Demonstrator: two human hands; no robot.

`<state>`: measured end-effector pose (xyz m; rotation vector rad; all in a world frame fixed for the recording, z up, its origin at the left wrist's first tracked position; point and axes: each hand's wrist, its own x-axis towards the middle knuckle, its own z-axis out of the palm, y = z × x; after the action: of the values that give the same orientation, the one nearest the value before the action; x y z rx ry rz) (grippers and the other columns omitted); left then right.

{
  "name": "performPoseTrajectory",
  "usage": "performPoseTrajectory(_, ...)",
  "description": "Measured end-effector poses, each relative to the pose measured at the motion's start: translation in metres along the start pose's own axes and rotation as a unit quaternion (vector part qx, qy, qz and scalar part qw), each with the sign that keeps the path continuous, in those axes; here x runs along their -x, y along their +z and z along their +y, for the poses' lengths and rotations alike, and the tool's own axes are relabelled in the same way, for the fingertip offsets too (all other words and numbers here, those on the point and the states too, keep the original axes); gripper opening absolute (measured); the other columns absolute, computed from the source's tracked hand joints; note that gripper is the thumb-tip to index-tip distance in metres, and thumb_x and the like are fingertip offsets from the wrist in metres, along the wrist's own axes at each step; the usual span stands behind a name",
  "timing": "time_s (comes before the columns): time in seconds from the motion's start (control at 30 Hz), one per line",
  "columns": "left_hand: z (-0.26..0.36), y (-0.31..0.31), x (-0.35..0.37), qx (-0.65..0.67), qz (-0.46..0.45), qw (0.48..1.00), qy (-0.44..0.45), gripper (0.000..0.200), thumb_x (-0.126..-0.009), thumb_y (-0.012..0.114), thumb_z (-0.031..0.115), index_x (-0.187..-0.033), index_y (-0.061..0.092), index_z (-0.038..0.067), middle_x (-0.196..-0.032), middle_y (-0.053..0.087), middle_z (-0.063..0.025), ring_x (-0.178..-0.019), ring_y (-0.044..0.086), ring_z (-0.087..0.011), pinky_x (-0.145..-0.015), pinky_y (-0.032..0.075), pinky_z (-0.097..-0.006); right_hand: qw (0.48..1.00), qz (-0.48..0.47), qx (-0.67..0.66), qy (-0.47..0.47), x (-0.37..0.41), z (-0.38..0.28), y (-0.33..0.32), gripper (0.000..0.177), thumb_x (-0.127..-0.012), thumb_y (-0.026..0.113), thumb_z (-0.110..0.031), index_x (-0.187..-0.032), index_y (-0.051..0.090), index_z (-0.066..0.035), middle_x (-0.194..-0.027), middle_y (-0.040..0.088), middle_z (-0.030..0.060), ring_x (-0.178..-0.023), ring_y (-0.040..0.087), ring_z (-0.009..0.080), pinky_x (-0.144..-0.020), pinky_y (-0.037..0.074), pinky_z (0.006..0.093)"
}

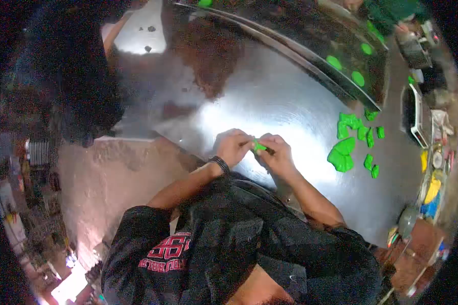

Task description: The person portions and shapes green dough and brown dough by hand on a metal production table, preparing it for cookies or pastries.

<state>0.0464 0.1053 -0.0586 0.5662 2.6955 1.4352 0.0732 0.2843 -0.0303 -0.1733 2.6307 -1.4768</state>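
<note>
Both hands meet near the front edge of a shiny metal table (290, 86). A small bright green piece (259, 146) is pinched between them. My left hand (234, 148), with dark bands on its wrist, grips the piece's left side. From the right, my right hand (277, 155) has its thumb and fingers closed on the same piece. To the right on the metal lie a large green lump (342, 155), another green lump (348, 123) and several small green chunks (368, 161).
A dark tray or slab (310, 38) with flat green rounds (358, 79) runs along the back right. A person in dark clothing (81, 71) stands at the upper left, and another person's hand (403, 27) shows at the upper right. Yellow items (432, 189) lie far right.
</note>
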Motion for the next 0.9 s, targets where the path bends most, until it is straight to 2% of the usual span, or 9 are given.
performPoseTrajectory(0.13, -0.013, -0.008, 0.001, 0.006, -0.157, 0.985, -0.068, 0.018, -0.075, 0.061, 0.009, -0.091, 0.067, 0.010, -0.083, 0.065, -0.0072, -0.074, 0.061, -0.0241, -0.066, 0.049, -0.0365, 0.994, -0.107, -0.021, 0.012, -0.026, 0.013, 0.004, 0.027, -0.069, 0.070, -0.013, -0.094, 0.060, -0.008, -0.081, 0.061, 0.0101, -0.075, 0.060, 0.0293, -0.068, 0.049, 0.0374)
performPoseTrajectory(0.2, 0.009, -0.027, -0.009, -0.107, -0.124, 0.972, 0.169, 0.026, -0.073, 0.056, 0.001, -0.097, 0.065, 0.006, -0.089, 0.066, -0.0078, -0.080, 0.063, -0.0219, -0.067, 0.051, -0.0341, 0.979, -0.181, -0.081, 0.037, -0.052, 0.006, -0.004, 0.032, -0.068, 0.070, -0.010, -0.096, 0.054, -0.008, -0.076, 0.060, 0.0097, -0.067, 0.060, 0.0288, -0.062, 0.049, 0.0376)
performPoseTrajectory(0.23, 0.006, -0.028, -0.008, -0.054, -0.138, 0.974, 0.170, 0.026, -0.073, 0.056, 0.000, -0.098, 0.064, 0.005, -0.092, 0.066, -0.0090, -0.083, 0.063, -0.0225, -0.069, 0.052, -0.0335, 0.973, -0.216, -0.044, -0.066, -0.063, 0.009, -0.007, 0.028, -0.067, 0.070, -0.007, -0.090, 0.055, -0.008, -0.073, 0.058, 0.0073, -0.063, 0.060, 0.0213, -0.059, 0.049, 0.0322)
performPoseTrajectory(0.3, -0.001, -0.029, -0.010, 0.057, -0.155, 0.970, 0.177, 0.027, -0.074, 0.056, -0.001, -0.099, 0.063, 0.003, -0.099, 0.064, -0.0113, -0.090, 0.062, -0.0238, -0.073, 0.053, -0.0324, 0.941, -0.322, -0.106, 0.009, -0.076, 0.016, -0.017, 0.021, -0.068, 0.069, -0.005, -0.084, 0.056, -0.006, -0.072, 0.057, 0.0036, -0.063, 0.058, 0.0134, -0.056, 0.048, 0.0273)
performPoseTrajectory(0.5, -0.018, -0.029, -0.028, 0.057, -0.116, 0.990, 0.065, 0.018, -0.075, 0.069, 0.017, -0.089, 0.066, 0.007, -0.103, 0.063, -0.0054, -0.094, 0.060, -0.0213, -0.083, 0.049, -0.0314, 0.928, -0.068, -0.325, 0.169, -0.027, 0.006, -0.002, 0.020, -0.072, 0.070, -0.005, -0.089, 0.060, -0.002, -0.081, 0.061, 0.0053, -0.070, 0.060, 0.0122, -0.059, 0.050, 0.0247)
performPoseTrajectory(0.57, -0.031, -0.027, -0.032, 0.101, -0.185, 0.976, 0.047, 0.014, -0.075, 0.069, 0.018, -0.085, 0.066, 0.008, -0.104, 0.061, -0.0046, -0.099, 0.058, -0.0193, -0.085, 0.048, -0.0313, 0.997, 0.052, 0.002, -0.055, -0.016, 0.014, 0.011, 0.019, -0.070, 0.068, -0.003, -0.088, 0.065, -0.005, -0.088, 0.065, 0.0105, -0.075, 0.064, 0.0217, -0.065, 0.052, 0.0295)
performPoseTrajectory(0.67, -0.038, -0.023, -0.033, 0.094, -0.155, 0.974, 0.139, 0.012, -0.077, 0.066, 0.019, -0.080, 0.067, 0.007, -0.101, 0.061, -0.0100, -0.092, 0.060, -0.0238, -0.078, 0.049, -0.0335, 0.981, 0.165, 0.058, -0.086, -0.005, 0.007, 0.040, 0.015, -0.072, 0.065, -0.005, -0.086, 0.069, -0.006, -0.082, 0.062, 0.0133, -0.066, 0.062, 0.0225, -0.061, 0.050, 0.0319)
performPoseTrajectory(0.83, -0.054, -0.014, -0.037, 0.012, -0.112, 0.972, 0.207, 0.023, -0.076, 0.065, 0.021, -0.093, 0.062, 0.004, -0.100, 0.059, -0.0137, -0.096, 0.055, -0.0299, -0.086, 0.044, -0.0390, 0.903, -0.254, 0.345, 0.018, -0.060, -0.066, -0.017, 0.021, -0.076, 0.058, -0.014, -0.094, 0.069, -0.013, -0.086, 0.065, 0.0160, -0.077, 0.062, 0.0308, -0.072, 0.049, 0.0389)
performPoseTrajectory(0.9, -0.028, -0.032, -0.029, 0.130, -0.031, 0.991, 0.007, 0.019, -0.078, 0.062, 0.022, -0.088, 0.061, 0.006, -0.083, 0.059, -0.0168, -0.080, 0.057, -0.0340, -0.071, 0.046, -0.0407, 0.956, 0.023, 0.286, -0.060, -0.075, -0.106, -0.012, 0.023, -0.085, 0.053, -0.013, -0.104, 0.065, -0.006, -0.099, 0.065, 0.0160, -0.089, 0.062, 0.0323, -0.083, 0.048, 0.0373)
